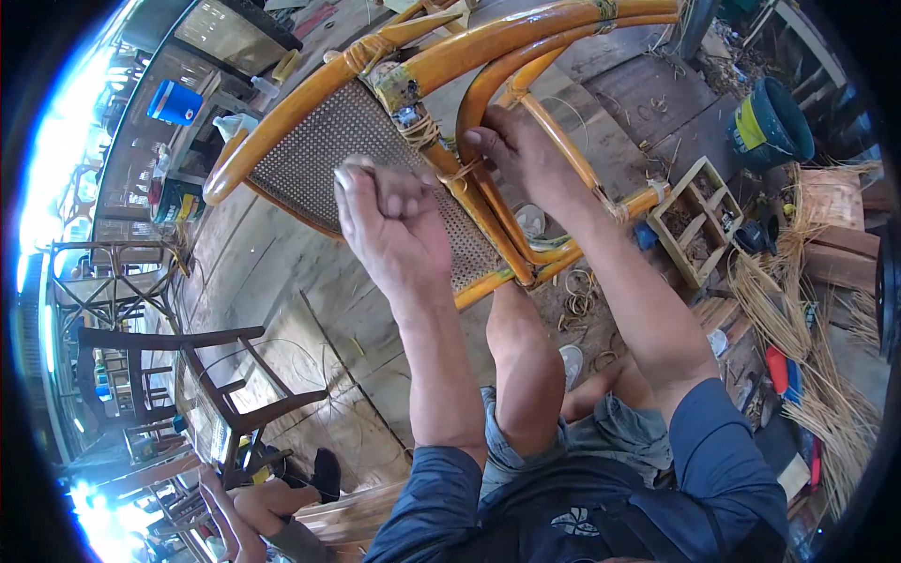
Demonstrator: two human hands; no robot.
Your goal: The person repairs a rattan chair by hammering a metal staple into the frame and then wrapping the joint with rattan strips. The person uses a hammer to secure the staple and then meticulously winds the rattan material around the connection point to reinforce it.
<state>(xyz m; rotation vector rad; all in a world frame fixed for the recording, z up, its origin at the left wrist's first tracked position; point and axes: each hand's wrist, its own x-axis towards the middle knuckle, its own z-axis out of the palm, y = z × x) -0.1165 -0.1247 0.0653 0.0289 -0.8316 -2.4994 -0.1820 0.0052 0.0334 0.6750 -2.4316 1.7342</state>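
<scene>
A glossy orange-brown rattan chair frame (511, 42) with a woven cane panel (328, 127) lies tilted in front of me. My left hand (399, 211) is closed in a fist over the panel, slightly blurred. A thin rattan strip (460, 174) wraps the poles beside it and runs toward that fist; its end is hidden in my fingers. My right hand (530, 159) is closed around the curved pole right of the strip, its thumb on the near side and its fingers mostly hidden. More strip bindings (419, 129) cover the joint above.
A divided wooden box (694, 222), a dark bucket (771, 122) and loose rattan strands (784, 291) lie to the right. On the left stand a dark wooden chair (221, 394) and a blue cooler (175, 102). Another person's legs (267, 507) show at lower left.
</scene>
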